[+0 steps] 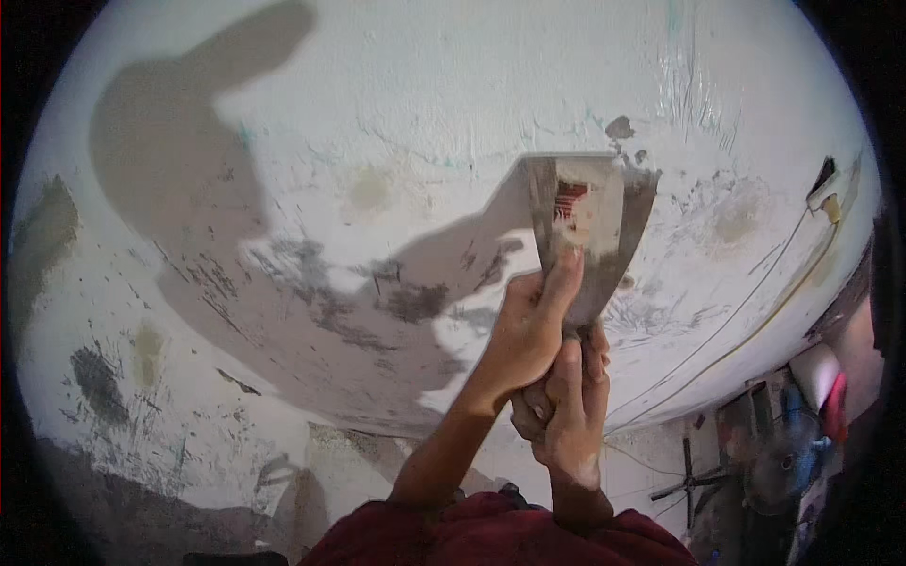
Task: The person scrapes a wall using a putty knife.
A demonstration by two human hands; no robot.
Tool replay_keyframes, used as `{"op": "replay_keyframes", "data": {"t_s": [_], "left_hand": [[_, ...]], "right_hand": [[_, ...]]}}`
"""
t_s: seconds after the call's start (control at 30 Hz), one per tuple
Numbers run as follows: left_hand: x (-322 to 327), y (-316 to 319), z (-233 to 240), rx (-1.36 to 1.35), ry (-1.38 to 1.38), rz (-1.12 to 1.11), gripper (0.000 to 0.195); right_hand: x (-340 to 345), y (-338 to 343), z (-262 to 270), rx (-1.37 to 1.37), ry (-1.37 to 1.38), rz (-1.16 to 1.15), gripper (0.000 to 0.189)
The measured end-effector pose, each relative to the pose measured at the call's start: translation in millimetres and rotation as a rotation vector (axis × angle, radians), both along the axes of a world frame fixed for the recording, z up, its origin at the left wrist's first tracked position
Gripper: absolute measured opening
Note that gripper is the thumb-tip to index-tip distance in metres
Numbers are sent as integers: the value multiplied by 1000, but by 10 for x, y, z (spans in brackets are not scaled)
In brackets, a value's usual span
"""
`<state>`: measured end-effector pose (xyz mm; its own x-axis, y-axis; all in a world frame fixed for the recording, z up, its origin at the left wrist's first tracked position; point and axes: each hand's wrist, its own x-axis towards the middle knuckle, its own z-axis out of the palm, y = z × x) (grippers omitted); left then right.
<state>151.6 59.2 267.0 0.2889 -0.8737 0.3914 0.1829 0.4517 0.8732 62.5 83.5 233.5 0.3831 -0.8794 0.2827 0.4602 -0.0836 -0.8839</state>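
A wide metal scraper blade [591, 212] points up the picture, its broad edge against the white, patchy wall [425, 92]. My left hand [534, 318] grips the lower blade and neck, the thumb lying along the metal. Below it my right hand [573, 403] is closed around the handle, which the fingers mostly hide. Red print shows on the blade. Around the tool the wall has rough, scraped grey marks, with small dark bare spots [620, 127] just beyond the blade's edge.
At the right, cables [764, 318] run from a wall outlet [822, 189] down to the floor. A dark cross-shaped base [688, 482] and a cluttered heap of things with a blue item [800, 453] stand at the lower right. Shadows of the person and arms fall on the wall.
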Motion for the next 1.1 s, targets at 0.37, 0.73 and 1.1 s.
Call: {"op": "replay_keyframes", "data": {"t_s": [0.37, 0.73, 1.1], "left_hand": [[24, -37, 123, -136, 23, -2, 43], [148, 76, 240, 24, 67, -200, 42], [70, 82, 223, 44, 175, -165, 41]], "right_hand": [[101, 18, 175, -4, -22, -166, 32], [209, 137, 199, 162, -150, -57, 14], [102, 175, 135, 97, -20, -111, 20]]}}
